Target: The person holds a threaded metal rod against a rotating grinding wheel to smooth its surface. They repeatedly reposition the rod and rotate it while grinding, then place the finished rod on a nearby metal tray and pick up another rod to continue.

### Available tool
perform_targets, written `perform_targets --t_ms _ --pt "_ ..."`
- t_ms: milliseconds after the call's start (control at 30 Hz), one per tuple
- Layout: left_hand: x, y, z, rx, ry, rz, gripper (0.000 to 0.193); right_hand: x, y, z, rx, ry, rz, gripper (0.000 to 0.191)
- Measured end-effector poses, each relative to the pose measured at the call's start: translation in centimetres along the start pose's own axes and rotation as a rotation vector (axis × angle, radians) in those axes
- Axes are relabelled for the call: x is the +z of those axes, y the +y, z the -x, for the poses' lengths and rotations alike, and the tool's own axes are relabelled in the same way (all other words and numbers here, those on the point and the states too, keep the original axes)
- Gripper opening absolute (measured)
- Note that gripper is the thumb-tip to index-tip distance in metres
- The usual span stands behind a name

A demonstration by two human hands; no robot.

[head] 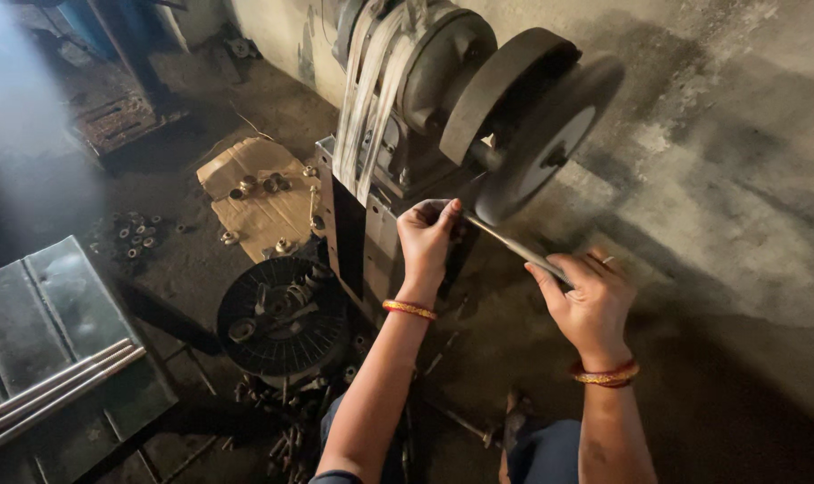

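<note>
Metal rod [514,244] gripped at both ends, left hand [427,235] and right hand [586,300] closed around it, pressed up against the grinding wheel [550,134].

Rod [514,246]: near end buried inside right grip [589,305], far end hidden behind left grip [427,240]. Contact with wheel [541,143] unclear. Machine top cut by frame edge. Small parts on cardboard [259,193] left of grips too small to tell.
</note>
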State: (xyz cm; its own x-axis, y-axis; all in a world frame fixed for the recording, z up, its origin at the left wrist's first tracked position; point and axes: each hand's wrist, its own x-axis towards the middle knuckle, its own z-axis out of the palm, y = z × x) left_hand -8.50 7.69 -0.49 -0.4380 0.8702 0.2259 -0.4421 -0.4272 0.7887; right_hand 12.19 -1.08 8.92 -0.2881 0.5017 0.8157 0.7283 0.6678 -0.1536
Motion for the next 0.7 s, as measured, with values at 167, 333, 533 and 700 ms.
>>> perform_targets --t_ms 167,333,533,700 --pt "-0.8 0.4 -1.0 0.056 0.014 0.001 0.017 1.1 -0.3 -0.7 0.026 -0.025 -0.056 0.021" --pt "-1.3 1.0 -1.5 0.053 0.038 -0.010 0.015 2.0 -0.5 -0.8 0.085 -0.037 -0.124 0.020" --pt "-0.6 1.0 -0.9 0.087 -0.013 -0.020 0.014 1.4 0.6 0.2 0.146 -0.062 -0.086 0.027" --pt "0.3 1.2 0.2 -0.055 -0.023 -0.006 0.014 0.6 1.0 1.3 0.432 -0.188 -0.139 0.023"
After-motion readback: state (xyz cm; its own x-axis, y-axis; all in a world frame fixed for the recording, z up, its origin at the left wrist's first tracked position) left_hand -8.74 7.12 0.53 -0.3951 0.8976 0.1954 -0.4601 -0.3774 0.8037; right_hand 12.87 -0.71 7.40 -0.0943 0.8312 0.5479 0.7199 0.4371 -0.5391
